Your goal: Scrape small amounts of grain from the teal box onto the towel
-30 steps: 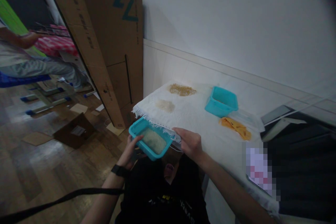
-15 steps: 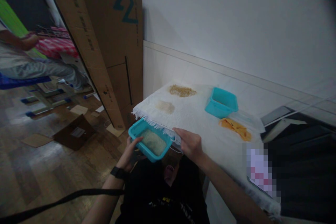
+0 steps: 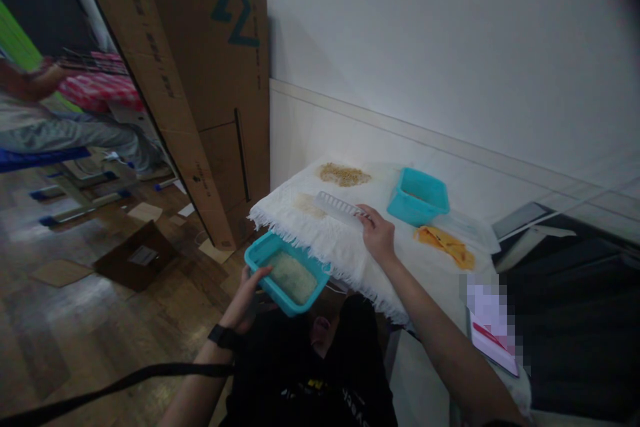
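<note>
Two hands share the work: your left hand [image 3: 245, 300], lower centre-left of the frame, is clamped on the near turquoise tub [image 3: 295, 307], its thumb hooked over the rim; your right hand [image 3: 379, 237], right of centre, pinches one end of a white slatted scraper [image 3: 340, 205]. The tub lies below the edge of the white cloth [image 3: 320, 233], whose fringe overlaps its far rim, and holds a bed of pale grains [image 3: 295, 277]. The scraper points toward the left of the frame, above or beside a thin pale patch [image 3: 307, 205] on the cloth; the dim, soft view leaves it unclear whether it touches.

Handling, as judged from appearance: the tub should be light and fairly stiff, smooth enough to slip, with loose contents that would slide if you tipped it. Its long side suits your hold, thumb above and fingers supporting below. The scraper looks light and thin, perhaps slightly flexible, so the end you grip serves best. The cloth appears soft and apt to ruck under pressure.

Beyond, at centre, lies a heap of yellow grains [image 3: 344, 175]; right of it stand the far tub [image 3: 413, 210] and, just below that, a crumpled orange cloth [image 3: 445, 247].
</note>
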`<act>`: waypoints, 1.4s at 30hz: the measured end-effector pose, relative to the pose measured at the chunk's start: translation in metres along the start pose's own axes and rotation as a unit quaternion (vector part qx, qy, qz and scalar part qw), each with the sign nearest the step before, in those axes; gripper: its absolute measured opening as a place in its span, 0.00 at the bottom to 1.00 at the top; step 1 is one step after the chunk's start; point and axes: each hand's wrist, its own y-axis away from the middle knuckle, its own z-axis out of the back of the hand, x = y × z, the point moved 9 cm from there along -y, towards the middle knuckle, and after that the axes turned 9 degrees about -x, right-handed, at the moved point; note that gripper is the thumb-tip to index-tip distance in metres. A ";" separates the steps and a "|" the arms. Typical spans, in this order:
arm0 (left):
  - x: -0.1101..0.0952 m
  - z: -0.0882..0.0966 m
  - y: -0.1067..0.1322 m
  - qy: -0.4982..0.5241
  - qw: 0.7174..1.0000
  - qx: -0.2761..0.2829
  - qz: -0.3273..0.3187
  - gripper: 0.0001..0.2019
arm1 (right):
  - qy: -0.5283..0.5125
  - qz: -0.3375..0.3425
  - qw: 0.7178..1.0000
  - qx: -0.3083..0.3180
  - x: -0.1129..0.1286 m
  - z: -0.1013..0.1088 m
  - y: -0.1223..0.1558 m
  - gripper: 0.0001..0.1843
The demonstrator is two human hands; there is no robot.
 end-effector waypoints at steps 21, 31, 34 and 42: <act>-0.003 -0.004 0.001 -0.014 1.000 0.011 -0.012 0.35 | -0.032 0.061 0.997 0.038 0.037 0.004 0.014 0.15; -0.005 -0.005 0.003 -0.021 1.000 0.010 -0.010 0.32 | -0.071 0.028 0.995 0.065 0.036 -0.023 0.010 0.15; -0.006 -0.006 0.002 -0.020 1.000 0.009 -0.010 0.32 | -0.071 0.038 0.994 0.074 0.039 -0.016 0.016 0.15; -0.004 -0.005 0.003 -0.010 1.000 0.011 -0.004 0.32 | -0.078 0.088 0.990 0.076 0.051 -0.001 0.031 0.20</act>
